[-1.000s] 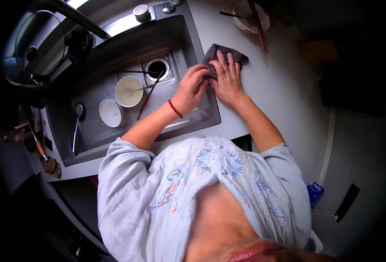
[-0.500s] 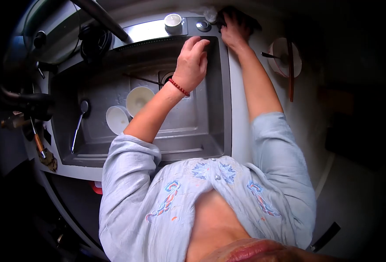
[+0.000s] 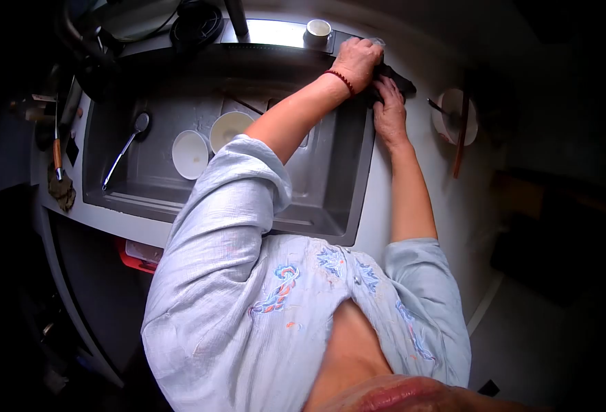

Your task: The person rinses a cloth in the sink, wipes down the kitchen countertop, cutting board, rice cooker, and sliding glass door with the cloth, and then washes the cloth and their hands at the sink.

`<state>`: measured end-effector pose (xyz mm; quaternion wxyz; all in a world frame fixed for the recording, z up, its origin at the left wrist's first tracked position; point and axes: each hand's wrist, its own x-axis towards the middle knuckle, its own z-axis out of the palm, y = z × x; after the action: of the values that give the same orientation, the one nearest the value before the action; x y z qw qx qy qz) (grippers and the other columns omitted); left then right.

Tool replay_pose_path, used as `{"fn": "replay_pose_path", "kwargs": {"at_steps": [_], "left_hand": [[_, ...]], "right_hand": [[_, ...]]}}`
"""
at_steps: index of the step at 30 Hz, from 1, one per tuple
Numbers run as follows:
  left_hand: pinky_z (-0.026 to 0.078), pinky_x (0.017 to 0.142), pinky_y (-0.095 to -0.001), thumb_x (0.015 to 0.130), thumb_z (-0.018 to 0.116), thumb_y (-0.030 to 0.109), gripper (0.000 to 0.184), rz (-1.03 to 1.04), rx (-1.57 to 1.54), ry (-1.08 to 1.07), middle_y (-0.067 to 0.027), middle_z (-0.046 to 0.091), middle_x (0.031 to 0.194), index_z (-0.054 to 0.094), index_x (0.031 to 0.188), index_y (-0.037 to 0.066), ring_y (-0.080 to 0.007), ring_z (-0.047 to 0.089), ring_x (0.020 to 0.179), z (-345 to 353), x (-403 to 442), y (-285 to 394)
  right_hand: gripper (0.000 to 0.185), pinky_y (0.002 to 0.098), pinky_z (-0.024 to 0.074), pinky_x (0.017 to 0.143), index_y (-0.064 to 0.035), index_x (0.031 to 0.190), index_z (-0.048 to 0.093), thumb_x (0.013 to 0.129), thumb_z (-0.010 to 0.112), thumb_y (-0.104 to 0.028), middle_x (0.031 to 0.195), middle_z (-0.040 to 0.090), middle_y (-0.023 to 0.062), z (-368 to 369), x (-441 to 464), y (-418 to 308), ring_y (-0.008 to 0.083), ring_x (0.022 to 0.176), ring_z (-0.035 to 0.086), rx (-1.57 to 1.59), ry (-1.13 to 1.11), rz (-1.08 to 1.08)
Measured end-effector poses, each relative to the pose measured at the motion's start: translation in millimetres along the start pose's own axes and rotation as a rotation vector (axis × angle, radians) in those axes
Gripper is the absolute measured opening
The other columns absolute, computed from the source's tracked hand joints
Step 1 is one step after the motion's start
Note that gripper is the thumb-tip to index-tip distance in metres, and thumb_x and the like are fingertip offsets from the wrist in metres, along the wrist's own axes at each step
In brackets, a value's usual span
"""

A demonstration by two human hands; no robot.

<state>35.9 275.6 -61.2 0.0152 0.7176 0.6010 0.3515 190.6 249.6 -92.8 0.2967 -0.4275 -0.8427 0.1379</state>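
Note:
At the back right corner of the sink, my left hand (image 3: 356, 63), with a red bead bracelet, is closed on a dark crumpled cloth (image 3: 400, 80). Its fingertips are hidden, and a scrap of clear plastic (image 3: 377, 42) shows just beyond them. My right hand (image 3: 389, 118) reaches up along the sink's right rim, its fingers bent onto the near side of the same cloth. Just left of my left hand, a small white round container (image 3: 317, 31) stands on the sink's back ledge.
In the grey sink (image 3: 248, 199) are a small white bowl (image 3: 190, 155), a cream bowl (image 3: 229, 129), a ladle (image 3: 126, 150) and dark chopsticks (image 3: 245, 103). Right on the counter stands another bowl (image 3: 447, 123) with chopsticks (image 3: 463, 130) across it. A faucet (image 3: 236, 19) rises behind the sink.
My left hand has moved from above the sink to the back right corner and closed on the cloth beside my right hand. The view has shifted, and my right hand sits at the cloth's near side.

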Motion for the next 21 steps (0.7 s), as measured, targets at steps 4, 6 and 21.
{"fn": "replay_pose_path", "kwargs": {"at_steps": [4,6,21], "left_hand": [[0.049,0.074,-0.0289,0.075,0.061,0.001,0.022,-0.242,-0.619,0.116,-0.0120,0.062,0.089,0.058,0.096,0.001,-0.0196,0.061,0.081,-50.3,-65.7,15.6],[0.049,0.074,-0.0255,0.078,0.060,0.001,0.020,-0.364,-0.817,0.133,-0.0082,0.061,0.087,0.056,0.098,0.000,-0.0128,0.060,0.079,-80.3,-110.1,15.6],[0.044,0.078,-0.0223,0.082,0.059,0.001,0.023,-0.737,-0.483,1.261,-0.0058,0.054,0.098,0.051,0.103,0.002,-0.0110,0.053,0.088,-309.0,-428.2,1.2]], "right_hand": [[0.033,0.0302,0.0405,0.093,-0.0016,0.108,0.056,0.077,0.046,0.004,0.108,0.058,0.0082,-8.8,-45.7,-64.6,0.0196,0.101,0.055,0.558,0.033,0.356],[0.030,0.0267,0.0411,0.091,0.0023,0.110,0.053,0.082,0.040,0.004,0.105,0.057,0.0079,-2.3,-51.8,-101.4,0.0159,0.098,0.054,0.961,0.125,0.474],[0.035,0.0275,0.0470,0.085,0.0048,0.116,0.049,0.082,0.043,0.001,0.105,0.057,0.0116,86.0,-88.9,-357.2,0.0170,0.095,0.057,1.544,-0.988,0.368]]}}
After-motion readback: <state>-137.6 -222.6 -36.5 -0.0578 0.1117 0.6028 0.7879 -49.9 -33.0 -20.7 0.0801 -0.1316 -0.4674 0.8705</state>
